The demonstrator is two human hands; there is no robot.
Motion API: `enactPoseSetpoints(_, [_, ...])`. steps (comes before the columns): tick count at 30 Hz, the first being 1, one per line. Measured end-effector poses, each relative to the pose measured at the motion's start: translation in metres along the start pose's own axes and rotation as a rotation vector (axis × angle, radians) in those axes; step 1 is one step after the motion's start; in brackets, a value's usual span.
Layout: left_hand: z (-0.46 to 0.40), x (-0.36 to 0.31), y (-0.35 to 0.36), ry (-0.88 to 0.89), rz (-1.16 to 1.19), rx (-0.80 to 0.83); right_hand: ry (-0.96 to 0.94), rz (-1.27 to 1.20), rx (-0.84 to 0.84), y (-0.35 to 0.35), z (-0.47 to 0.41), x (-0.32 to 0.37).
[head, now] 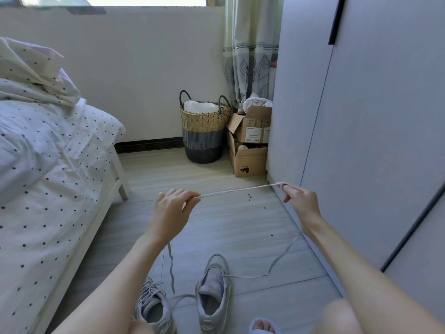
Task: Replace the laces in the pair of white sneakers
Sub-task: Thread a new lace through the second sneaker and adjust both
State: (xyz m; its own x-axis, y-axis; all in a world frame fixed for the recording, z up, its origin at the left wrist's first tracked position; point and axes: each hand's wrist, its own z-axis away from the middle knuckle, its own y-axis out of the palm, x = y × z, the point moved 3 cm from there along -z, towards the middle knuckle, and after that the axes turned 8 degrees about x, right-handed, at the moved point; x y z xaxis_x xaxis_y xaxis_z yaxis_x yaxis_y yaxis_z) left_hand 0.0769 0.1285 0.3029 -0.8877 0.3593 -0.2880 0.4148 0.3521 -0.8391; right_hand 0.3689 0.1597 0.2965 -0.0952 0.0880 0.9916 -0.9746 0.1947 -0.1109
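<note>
Nearest the camera, two white sneakers are sitting on the floor (240, 225) between the person's knees. The left sneaker (154, 309) is still wearing its lace, loosely tied. The right sneaker (213, 292) is lying open, and it looks unlaced, though the eyelets are too small to be sure.

Above them, both arms are reaching forward, stretching a white lace (240, 189) taut between the hands. The left hand (174, 208) is pinching one part of it between thumb and fingertips, with the other fingers spread loosely. The right hand (301, 201) is pinching the other part near the wardrobe (361, 116). From each hand a tail is hanging down toward the shoes; the right tail is trailing across the floor to the open sneaker.

The step in hand seems to be straightening and evening out a lace, probably before threading it. The next move is likely calling for bringing one tip down to the bottom eyelets of the open shoe.

Farther off, a bed (48, 177) is standing at left, and a woven basket (203, 131) and cardboard boxes (250, 143) are sitting by the wall.
</note>
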Motion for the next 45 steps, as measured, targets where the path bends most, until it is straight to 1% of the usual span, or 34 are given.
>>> enactPoseSetpoints(2, [0.001, -0.003, 0.000, 0.024, -0.013, 0.019, -0.016, -0.018, -0.008, 0.002, 0.001, 0.002])
enactPoseSetpoints(4, [0.001, -0.004, -0.001, 0.014, -0.020, 0.020, -0.051, 0.032, 0.008, 0.008, 0.001, 0.003])
enactPoseSetpoints(6, [0.000, -0.005, -0.004, -0.014, -0.022, -0.001, -0.102, 0.099, 0.087, 0.017, 0.002, 0.002])
enactPoseSetpoints(8, [0.002, -0.005, -0.007, -0.008, -0.023, -0.030, -0.133, 0.086, 0.189, 0.027, 0.004, 0.002])
enactPoseSetpoints(10, [0.004, -0.002, -0.009, -0.015, -0.010, -0.055, -0.148, 0.088, 0.253, 0.036, 0.006, 0.003])
enactPoseSetpoints(13, [0.004, 0.005, -0.013, -0.058, 0.032, -0.087, -0.206, 0.232, 0.268, 0.046, 0.005, 0.005])
enactPoseSetpoints(15, [0.004, 0.007, -0.015, -0.064, 0.040, -0.095, -0.231, 0.286, 0.246, 0.050, 0.006, 0.008])
enactPoseSetpoints(17, [0.005, 0.011, -0.014, -0.044, 0.007, -0.094, -0.190, 0.263, 0.211, 0.054, 0.004, 0.009])
enactPoseSetpoints(19, [0.005, 0.015, -0.012, -0.040, -0.025, -0.096, -0.108, 0.204, 0.199, 0.059, 0.003, 0.010])
enactPoseSetpoints(22, [0.005, 0.021, -0.014, -0.078, 0.024, -0.122, -0.054, 0.133, 0.214, 0.068, 0.002, 0.010])
enactPoseSetpoints(26, [0.006, 0.015, -0.017, -0.052, 0.037, -0.144, -0.119, 0.196, 0.326, 0.084, 0.010, 0.008])
enactPoseSetpoints(30, [0.001, -0.001, -0.015, 0.039, 0.014, -0.111, -0.192, 0.148, 0.467, 0.101, 0.023, 0.015])
enactPoseSetpoints(32, [0.000, -0.006, -0.015, 0.059, -0.004, -0.111, -0.209, 0.204, 0.544, 0.109, 0.030, 0.018])
enactPoseSetpoints(35, [-0.001, -0.006, -0.016, 0.040, -0.021, -0.107, -0.228, 0.281, 0.632, 0.117, 0.034, 0.020])
enactPoseSetpoints(37, [-0.001, -0.003, -0.016, 0.022, -0.016, -0.099, -0.210, 0.247, 0.686, 0.117, 0.036, 0.022])
enactPoseSetpoints(39, [0.000, 0.003, -0.014, 0.000, -0.003, -0.077, -0.189, 0.164, 0.700, 0.114, 0.037, 0.026])
enactPoseSetpoints(42, [0.003, 0.014, -0.009, -0.059, 0.006, -0.020, -0.144, -0.002, 0.609, 0.105, 0.030, 0.031])
enactPoseSetpoints(43, [0.004, 0.018, -0.008, -0.089, 0.011, -0.003, -0.107, -0.088, 0.578, 0.101, 0.026, 0.030])
enactPoseSetpoints(45, [0.004, 0.024, -0.007, -0.145, 0.032, 0.010, 0.004, -0.356, 0.532, 0.094, 0.017, 0.026])
